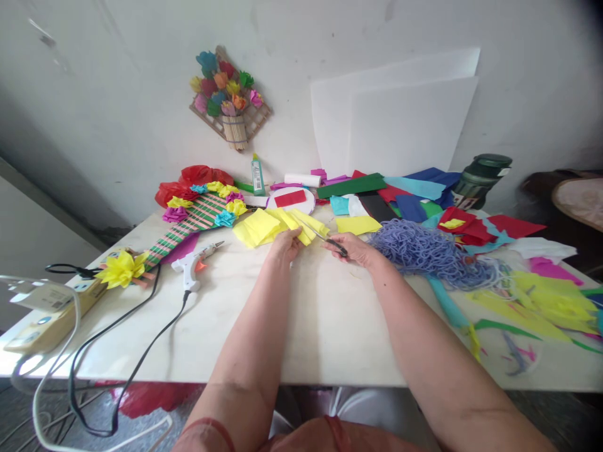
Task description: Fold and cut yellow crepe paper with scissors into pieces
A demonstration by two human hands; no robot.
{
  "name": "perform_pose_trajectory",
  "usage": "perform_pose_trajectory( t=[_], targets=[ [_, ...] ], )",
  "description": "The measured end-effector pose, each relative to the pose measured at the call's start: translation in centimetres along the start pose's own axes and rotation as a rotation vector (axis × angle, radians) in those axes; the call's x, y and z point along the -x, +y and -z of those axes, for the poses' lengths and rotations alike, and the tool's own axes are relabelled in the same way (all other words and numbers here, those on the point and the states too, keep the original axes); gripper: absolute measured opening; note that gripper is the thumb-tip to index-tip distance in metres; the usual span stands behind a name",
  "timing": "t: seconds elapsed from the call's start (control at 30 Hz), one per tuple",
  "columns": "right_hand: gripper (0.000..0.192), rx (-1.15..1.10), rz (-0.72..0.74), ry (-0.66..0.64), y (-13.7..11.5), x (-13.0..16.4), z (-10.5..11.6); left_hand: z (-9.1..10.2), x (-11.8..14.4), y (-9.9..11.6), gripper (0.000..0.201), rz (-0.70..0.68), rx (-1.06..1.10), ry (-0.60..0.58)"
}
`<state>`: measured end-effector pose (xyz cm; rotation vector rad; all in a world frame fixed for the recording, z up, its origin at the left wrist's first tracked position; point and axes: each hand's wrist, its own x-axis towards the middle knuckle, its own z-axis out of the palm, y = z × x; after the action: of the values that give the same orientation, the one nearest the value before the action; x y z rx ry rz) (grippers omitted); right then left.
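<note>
Pinning yellow paper [271, 227] under the left hand [287, 243], the right hand's [354, 248] grip holds scissors [325, 237]; no writing legible.

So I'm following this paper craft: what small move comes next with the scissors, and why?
Probably close the scissors in the right hand to cut further: the blades already sit over the folded yellow paper, which the left hand pins to the table.

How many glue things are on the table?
2: a white glue gun lying left of the left hand, and a green glue bottle standing by the wall. Paper piles might hide more.
</note>
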<state>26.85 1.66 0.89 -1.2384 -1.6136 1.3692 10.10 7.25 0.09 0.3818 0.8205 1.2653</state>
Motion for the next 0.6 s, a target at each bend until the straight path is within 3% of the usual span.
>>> perform_pose_trajectory(
  t=[0.6],
  targets=[
    [0.029, 0.040, 0.009, 0.040, -0.02, -0.08, 0.08, -0.25, 0.59, 0.24, 0.021, -0.001, 0.004, 0.014]
  ],
)
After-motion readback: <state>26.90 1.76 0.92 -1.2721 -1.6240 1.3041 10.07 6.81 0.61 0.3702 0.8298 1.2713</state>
